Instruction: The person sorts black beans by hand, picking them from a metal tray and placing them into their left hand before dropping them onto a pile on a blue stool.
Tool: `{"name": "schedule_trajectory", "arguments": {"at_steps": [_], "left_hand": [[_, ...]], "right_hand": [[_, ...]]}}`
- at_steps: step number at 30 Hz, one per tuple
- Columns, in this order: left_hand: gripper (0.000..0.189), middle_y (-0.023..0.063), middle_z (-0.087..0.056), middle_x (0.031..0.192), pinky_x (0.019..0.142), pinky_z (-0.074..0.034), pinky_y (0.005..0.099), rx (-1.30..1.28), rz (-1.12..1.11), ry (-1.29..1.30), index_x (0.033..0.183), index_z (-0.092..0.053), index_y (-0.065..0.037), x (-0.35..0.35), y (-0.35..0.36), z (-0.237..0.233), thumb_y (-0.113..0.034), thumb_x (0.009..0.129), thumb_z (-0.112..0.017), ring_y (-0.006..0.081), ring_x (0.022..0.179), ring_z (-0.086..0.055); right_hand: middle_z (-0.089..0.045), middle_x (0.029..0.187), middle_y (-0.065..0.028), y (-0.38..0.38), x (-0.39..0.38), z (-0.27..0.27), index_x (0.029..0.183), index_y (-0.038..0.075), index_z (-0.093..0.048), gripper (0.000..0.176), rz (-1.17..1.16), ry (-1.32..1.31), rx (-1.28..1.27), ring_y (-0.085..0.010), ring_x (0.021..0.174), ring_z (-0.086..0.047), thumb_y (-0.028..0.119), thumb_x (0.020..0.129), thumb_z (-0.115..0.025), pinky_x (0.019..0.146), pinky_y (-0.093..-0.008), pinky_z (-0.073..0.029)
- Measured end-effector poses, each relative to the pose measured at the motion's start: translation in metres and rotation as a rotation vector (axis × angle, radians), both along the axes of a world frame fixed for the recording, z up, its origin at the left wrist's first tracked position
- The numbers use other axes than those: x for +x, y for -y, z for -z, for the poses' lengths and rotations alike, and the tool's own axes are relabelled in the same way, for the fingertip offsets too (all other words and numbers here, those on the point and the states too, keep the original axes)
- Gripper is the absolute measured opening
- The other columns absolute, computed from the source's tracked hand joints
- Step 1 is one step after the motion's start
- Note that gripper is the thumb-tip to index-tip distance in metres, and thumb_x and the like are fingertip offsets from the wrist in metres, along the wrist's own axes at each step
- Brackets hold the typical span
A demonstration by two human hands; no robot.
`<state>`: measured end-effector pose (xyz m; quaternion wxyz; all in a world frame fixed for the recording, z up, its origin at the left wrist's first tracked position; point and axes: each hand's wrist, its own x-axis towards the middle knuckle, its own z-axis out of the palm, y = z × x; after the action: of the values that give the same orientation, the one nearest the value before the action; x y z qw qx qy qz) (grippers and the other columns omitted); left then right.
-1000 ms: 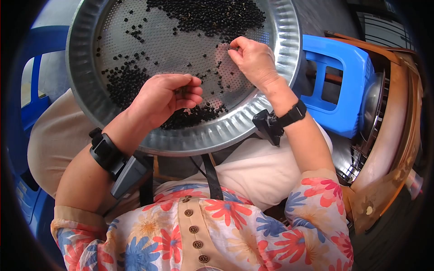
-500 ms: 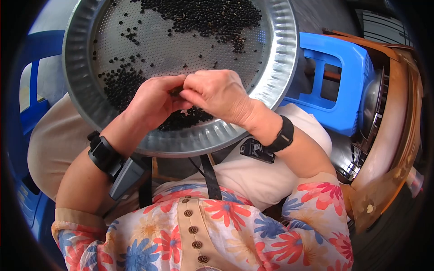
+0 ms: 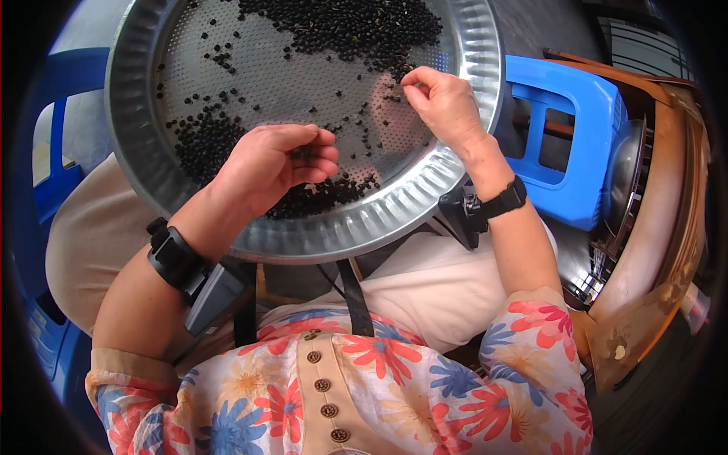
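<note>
We find the left hand [image 3: 269, 167] over the lower left of the perforated metal tray [image 3: 303, 91], fingers curled shut on a few black beans [image 3: 304, 154]. The right hand [image 3: 444, 102] sits at the tray's right side, fingertips pinched together at the edge of the far bean heap [image 3: 341, 26].

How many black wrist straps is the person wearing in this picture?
2. One black strap is on the left wrist, below the metal tray's rim. The other is on the right wrist, next to the blue stool. None appears hidden.
</note>
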<state>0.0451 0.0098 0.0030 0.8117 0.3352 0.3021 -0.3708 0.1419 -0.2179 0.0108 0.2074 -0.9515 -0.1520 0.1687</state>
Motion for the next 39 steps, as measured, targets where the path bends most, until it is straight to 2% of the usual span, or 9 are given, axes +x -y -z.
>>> {"name": "schedule_trajectory", "arguments": {"at_steps": [2, 6, 15, 20, 24, 34, 37, 39], "left_hand": [[0.023, 0.011, -0.062, 0.083, 0.063, -0.052, 0.0254, -0.016, 0.003, 0.003, 0.094, -0.057, 0.005, 0.0, -0.001, 0.002, -0.013, 0.092, -0.043, 0.0171, 0.071, -0.062], [0.023, 0.0107, -0.062, 0.083, 0.064, -0.052, 0.0252, -0.011, 0.007, 0.009, 0.094, -0.057, 0.004, 0.001, 0.0, 0.0, -0.014, 0.093, -0.043, 0.0167, 0.071, -0.062], [0.023, 0.0103, -0.062, 0.083, 0.063, -0.051, 0.025, -0.008, 0.015, 0.019, 0.095, -0.058, 0.004, -0.001, 0.0, -0.002, -0.014, 0.092, -0.043, 0.0163, 0.071, -0.062], [0.023, 0.0108, -0.063, 0.082, 0.064, -0.052, 0.0254, -0.012, 0.007, 0.019, 0.095, -0.058, 0.005, -0.001, -0.002, 0.0, -0.013, 0.092, -0.043, 0.0168, 0.07, -0.062], [0.024, 0.0108, -0.063, 0.082, 0.064, -0.052, 0.0255, -0.011, 0.003, 0.013, 0.095, -0.058, 0.005, -0.002, -0.002, 0.0, -0.013, 0.092, -0.043, 0.017, 0.07, -0.063], [0.024, 0.0108, -0.062, 0.083, 0.064, -0.052, 0.0255, -0.011, 0.01, 0.031, 0.096, -0.057, 0.004, -0.003, -0.004, 0.0, -0.013, 0.093, -0.042, 0.017, 0.071, -0.063], [0.024, 0.0109, -0.062, 0.084, 0.064, -0.052, 0.0255, 0.002, -0.003, 0.015, 0.096, -0.057, 0.004, -0.003, -0.005, 0.001, -0.013, 0.093, -0.042, 0.017, 0.072, -0.063], [0.023, 0.0109, -0.062, 0.084, 0.064, -0.052, 0.0254, 0.01, -0.02, -0.001, 0.096, -0.057, 0.005, -0.005, -0.005, 0.006, -0.013, 0.093, -0.042, 0.0169, 0.072, -0.063]], "right_hand": [[-0.065, 0.074, -0.0093, 0.004, 0.006, 0.001, 0.086, 0.011, -0.064, 0.013, 0.016, 0.015, -0.107, -0.0275, 0.074, -0.062, 0.019, 0.079, -0.056, 0.069, -0.0376, -0.048], [-0.065, 0.075, -0.009, 0.001, -0.001, 0.001, 0.086, 0.011, -0.064, 0.013, -0.011, -0.033, -0.058, -0.027, 0.074, -0.062, 0.019, 0.079, -0.056, 0.068, -0.0375, -0.048], [-0.064, 0.075, -0.0103, -0.007, -0.005, 0.004, 0.079, 0.009, -0.062, 0.011, -0.088, -0.013, -0.175, -0.0287, 0.075, -0.061, 0.017, 0.078, -0.055, 0.069, -0.0382, -0.048], [-0.063, 0.075, -0.009, -0.021, -0.019, 0.003, 0.078, 0.01, -0.061, 0.01, -0.169, -0.027, 0.008, -0.0281, 0.073, -0.061, 0.017, 0.077, -0.055, 0.067, -0.0391, -0.047], [-0.063, 0.076, -0.0077, -0.028, -0.027, 0.007, 0.08, 0.011, -0.061, 0.008, -0.236, -0.019, 0.031, -0.0266, 0.074, -0.062, 0.017, 0.077, -0.056, 0.065, -0.0385, -0.047], [-0.061, 0.07, -0.0083, -0.036, -0.034, 0.016, 0.075, 0.008, -0.057, 0.008, -0.361, 0.104, -0.086, -0.0272, 0.068, -0.062, 0.016, 0.077, -0.056, 0.061, -0.0386, -0.049], [-0.061, 0.068, -0.0096, -0.039, -0.037, 0.013, 0.075, 0.008, -0.056, 0.009, -0.33, 0.066, -0.043, -0.0281, 0.065, -0.061, 0.017, 0.077, -0.056, 0.061, -0.0394, -0.049], [-0.06, 0.066, -0.0101, -0.052, -0.05, -0.003, 0.073, 0.008, -0.056, 0.01, -0.279, -0.005, 0.16, -0.0282, 0.064, -0.061, 0.017, 0.077, -0.056, 0.061, -0.0387, -0.049]]}}
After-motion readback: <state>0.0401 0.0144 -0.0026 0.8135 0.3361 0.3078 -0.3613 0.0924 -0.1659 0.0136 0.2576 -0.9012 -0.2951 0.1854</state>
